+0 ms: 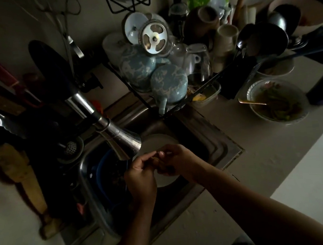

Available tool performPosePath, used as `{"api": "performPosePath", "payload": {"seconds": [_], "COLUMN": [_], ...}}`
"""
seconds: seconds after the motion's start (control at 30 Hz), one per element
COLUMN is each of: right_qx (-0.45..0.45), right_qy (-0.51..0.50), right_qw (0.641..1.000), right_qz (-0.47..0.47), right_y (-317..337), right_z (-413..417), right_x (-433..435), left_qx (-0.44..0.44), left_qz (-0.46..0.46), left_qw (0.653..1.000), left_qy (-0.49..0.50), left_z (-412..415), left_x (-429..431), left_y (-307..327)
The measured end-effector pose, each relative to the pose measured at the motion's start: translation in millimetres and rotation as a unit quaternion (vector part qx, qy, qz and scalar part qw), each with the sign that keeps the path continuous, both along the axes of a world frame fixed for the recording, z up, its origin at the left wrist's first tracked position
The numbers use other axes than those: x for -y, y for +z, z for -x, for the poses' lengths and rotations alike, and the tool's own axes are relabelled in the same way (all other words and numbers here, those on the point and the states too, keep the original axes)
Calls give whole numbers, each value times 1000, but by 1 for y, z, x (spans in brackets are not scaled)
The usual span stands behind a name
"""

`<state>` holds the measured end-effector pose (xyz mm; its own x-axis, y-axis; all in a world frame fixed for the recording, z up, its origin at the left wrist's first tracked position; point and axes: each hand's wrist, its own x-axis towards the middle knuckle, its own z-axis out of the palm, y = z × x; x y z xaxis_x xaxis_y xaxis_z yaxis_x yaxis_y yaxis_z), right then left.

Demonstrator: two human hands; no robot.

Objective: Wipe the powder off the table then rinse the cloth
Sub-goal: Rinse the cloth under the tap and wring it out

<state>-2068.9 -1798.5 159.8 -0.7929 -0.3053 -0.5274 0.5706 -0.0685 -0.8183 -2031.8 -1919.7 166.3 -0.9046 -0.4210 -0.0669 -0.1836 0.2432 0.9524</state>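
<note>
Right forearm (258, 202) and left forearm (133, 227) reach from the bottom edge up over the sink (215, 136), a steel basin set into the pale counter (261, 150), which runs along the sink's right and near sides. Behind the sink stands a dish rack (203, 88) crowded with upturned cups, glasses and 2 blue patterned pots (169, 83). To the sink's right, on the counter, a flowered bowl (251, 91) holds food scraps and a spoon. A steel faucet head (124, 143) slants in from the sink's left and ends just above the hands. Inside the sink lie a white plate (163, 181) and, left of it, a dark blue bowl (101, 170).

Over the plate, the left hand (139, 176) and right hand (178, 159) meet, fingers of both curled around the cloth (157, 161), a small brownish wad bunched between them just below the faucet head. Dim light hides whether water runs.
</note>
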Motion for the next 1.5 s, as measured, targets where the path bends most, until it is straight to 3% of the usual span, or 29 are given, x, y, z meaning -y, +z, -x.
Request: {"api": "performPosePath", "payload": {"seconds": [0.17, 0.4, 0.87, 1.03, 1.13, 1.3, 1.5], "right_qx": [-131, -176, -197, -115, -147, -212, -220], "right_qy": [-107, -176, -162, -144, -136, -158, -172], "right_qw": [983, 961, 956, 978, 970, 949, 948], "right_qz": [-65, -118, -144, -101, -137, -170, -150], "right_y": [-20, -29, -25, -12, -13, -16, -25], "right_z": [-18, -37, -39, -33, -28, -31, -39], "right_x": [12, 14, 15, 22, 22, 24, 23], "left_qx": [35, 85, 83, 48, 44, 46, 68], "left_qz": [-149, -202, -219, -143, -109, -146, -170], "left_qw": [984, 967, 965, 986, 991, 984, 977], "left_qy": [93, 130, 114, 68, 62, 95, 109], "left_z": [3, 6, 5, 5, 3, 7, 6], "left_x": [-12, -21, -21, -11, -12, -12, -16], "left_y": [0, -8, -4, 7, 13, 7, -4]}}
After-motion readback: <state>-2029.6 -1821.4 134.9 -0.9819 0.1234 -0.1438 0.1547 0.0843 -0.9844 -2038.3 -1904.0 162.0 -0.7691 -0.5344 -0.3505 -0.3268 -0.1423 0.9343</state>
